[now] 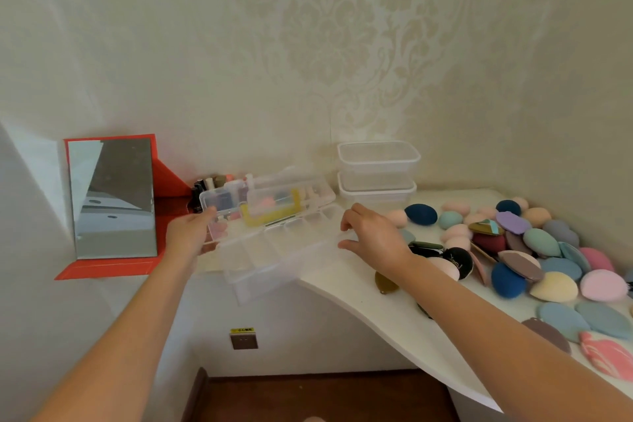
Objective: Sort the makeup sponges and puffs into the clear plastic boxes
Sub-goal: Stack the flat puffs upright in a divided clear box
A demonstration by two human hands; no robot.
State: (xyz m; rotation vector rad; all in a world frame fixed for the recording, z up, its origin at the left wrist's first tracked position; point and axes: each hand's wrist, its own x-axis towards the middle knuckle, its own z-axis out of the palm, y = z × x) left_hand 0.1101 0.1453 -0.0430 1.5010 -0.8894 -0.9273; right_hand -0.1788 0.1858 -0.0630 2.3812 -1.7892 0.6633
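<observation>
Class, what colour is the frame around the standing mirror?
The mirror frame is orange-red, clearest in the head view.

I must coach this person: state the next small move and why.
Probably set the divided box flat on the table, nearer the sponges: the left hand and right hand hold its ends, it juts past the table's edge, and its compartments look empty.

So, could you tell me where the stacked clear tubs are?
In the head view, right of centre: the stacked clear tubs stand against the wall, between the cosmetics organiser and the sponges.
</observation>
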